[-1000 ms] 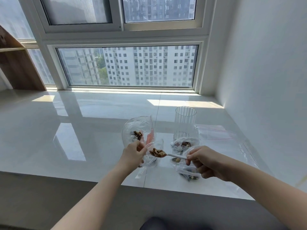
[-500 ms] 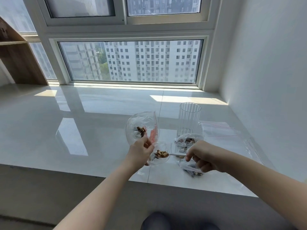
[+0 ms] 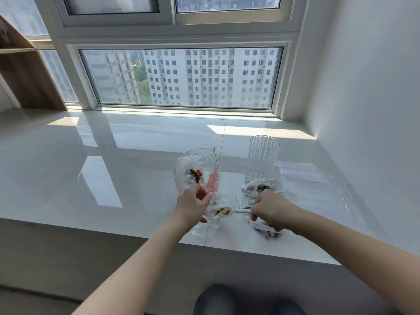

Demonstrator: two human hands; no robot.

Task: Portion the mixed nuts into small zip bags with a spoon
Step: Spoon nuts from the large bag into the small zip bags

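the spoon (image 3: 229, 211), loaded with nuts (image 3: 221, 211), sits inside the small bag's (image 3: 223, 212) mouth just above the ledge (image 3: 136, 178). the left hand (image 3: 193, 206) pinches the bag's rim to keep it open; the right hand (image 3: 270, 209) grips the handle, probably ready to tip.

A high-rise flat: a glossy white worktop (image 3: 113, 155) under a window (image 3: 181, 76) facing apartment towers (image 3: 204, 76).

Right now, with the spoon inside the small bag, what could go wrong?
1. The left hand pinches the small zip bag at one side only; its mouth may sag and nuts could spill from the spoon.
2. The right hand works just above a filled bag near the ledge's edge and might knock it off.
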